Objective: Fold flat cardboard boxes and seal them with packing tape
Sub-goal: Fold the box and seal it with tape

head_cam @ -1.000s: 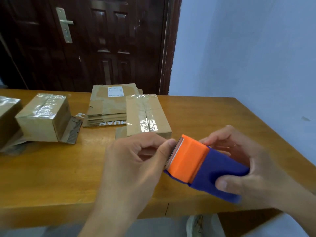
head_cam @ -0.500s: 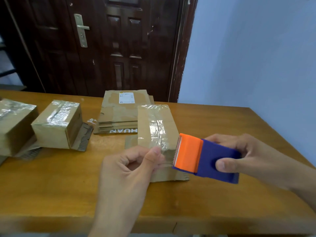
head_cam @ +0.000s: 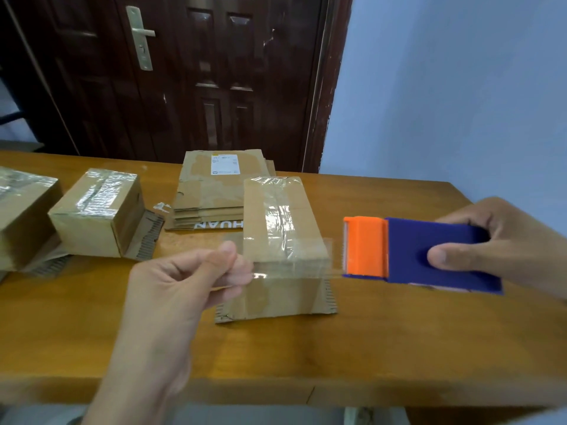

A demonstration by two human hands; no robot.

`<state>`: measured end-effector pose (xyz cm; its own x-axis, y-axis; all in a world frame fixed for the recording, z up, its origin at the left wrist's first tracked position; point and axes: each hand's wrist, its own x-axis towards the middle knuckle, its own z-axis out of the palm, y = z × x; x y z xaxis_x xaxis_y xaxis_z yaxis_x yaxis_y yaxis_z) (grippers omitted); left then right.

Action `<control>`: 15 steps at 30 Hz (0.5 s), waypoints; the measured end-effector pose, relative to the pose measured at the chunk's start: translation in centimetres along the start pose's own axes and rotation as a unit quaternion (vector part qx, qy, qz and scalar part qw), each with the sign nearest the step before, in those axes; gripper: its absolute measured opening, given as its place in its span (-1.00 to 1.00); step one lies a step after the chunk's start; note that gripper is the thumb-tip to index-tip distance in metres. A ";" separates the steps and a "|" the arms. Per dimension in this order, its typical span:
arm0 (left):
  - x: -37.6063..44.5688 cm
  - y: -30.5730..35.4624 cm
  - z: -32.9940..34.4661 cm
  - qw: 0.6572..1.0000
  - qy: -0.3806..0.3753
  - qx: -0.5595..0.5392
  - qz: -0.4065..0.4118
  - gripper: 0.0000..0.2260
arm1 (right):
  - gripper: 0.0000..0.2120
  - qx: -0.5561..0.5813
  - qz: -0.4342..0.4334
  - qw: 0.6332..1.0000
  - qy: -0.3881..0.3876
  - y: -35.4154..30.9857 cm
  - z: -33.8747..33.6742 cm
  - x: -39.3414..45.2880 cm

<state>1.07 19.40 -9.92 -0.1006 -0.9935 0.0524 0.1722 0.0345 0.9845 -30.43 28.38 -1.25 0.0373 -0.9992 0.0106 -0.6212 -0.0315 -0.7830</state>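
Left hand (head_cam: 184, 280) is pinching the clear tape (head_cam: 294, 268), right hand (head_cam: 503, 250) gripping the dispenser (head_cam: 408, 253), stretching it above the box (head_cam: 282, 228) mid-table; slack could be sticking to itself.

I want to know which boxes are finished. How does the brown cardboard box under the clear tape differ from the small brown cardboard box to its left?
The brown cardboard box under the stretched tape is longer and lower; the small brown cardboard box to its left is more cube-like. The first has a near flap lying flat on the wooden table; the second has a flap open at its right side. Both already carry clear tape on top.
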 end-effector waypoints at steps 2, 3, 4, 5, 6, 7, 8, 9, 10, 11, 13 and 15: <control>-0.1 -0.5 0.4 0.998 0.017 0.052 0.025 -0.86 | -0.59 -0.005 0.001 1.000 -0.017 -0.1 -0.7 0.8; -0.1 -0.8 0.6 0.995 0.032 0.084 0.042 -0.88 | -0.70 -0.013 0.007 0.999 -0.032 0.0 -0.8 1.3; -0.1 -1.0 0.7 0.990 0.046 0.117 0.061 -0.90 | -0.76 -0.017 0.016 0.998 -0.050 0.0 -1.0 1.9; -0.2 -1.1 0.8 0.984 0.055 0.148 0.077 -0.89 | -0.78 -0.016 0.027 0.997 -0.067 0.1 -1.0 2.3; -0.3 -1.3 0.9 0.979 0.062 0.172 0.087 -0.86 | -0.78 -0.011 0.035 0.996 -0.080 0.2 -1.1 2.8; -0.3 -1.4 1.1 0.976 0.068 0.187 0.091 -0.82 | -0.78 -0.006 0.039 0.995 -0.091 0.5 -1.2 3.2; -0.4 -1.6 1.2 0.973 0.071 0.198 0.092 -0.78 | -0.76 -0.003 0.041 0.994 -0.101 0.8 -1.1 3.6; -0.3 -1.7 1.3 0.971 0.074 0.208 0.096 -0.74 | -0.75 -0.002 0.039 0.994 -0.106 1.3 -1.0 4.0; -0.2 -1.8 1.3 0.968 0.076 0.216 0.102 -0.71 | -0.74 -0.004 0.035 0.994 -0.104 1.8 -1.0 4.4; 0.0 -1.9 1.2 0.966 0.078 0.221 0.109 -0.70 | -0.73 -0.006 0.032 0.995 -0.097 2.2 -0.9 4.8; 0.6 -2.0 1.1 0.964 0.077 0.224 0.123 -0.67 | -0.68 0.003 0.030 0.996 -0.081 3.0 -0.9 5.4; 1.3 -2.0 1.0 0.965 0.068 0.221 0.120 -0.67 | -0.65 0.016 0.030 0.997 -0.076 3.5 -0.9 5.8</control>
<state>-0.41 18.16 -11.69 0.0250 -0.9550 0.2954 -0.2634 0.2788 0.9235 -33.10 22.44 -3.39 0.1203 -0.9843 -0.1289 -0.6010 0.0312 -0.7987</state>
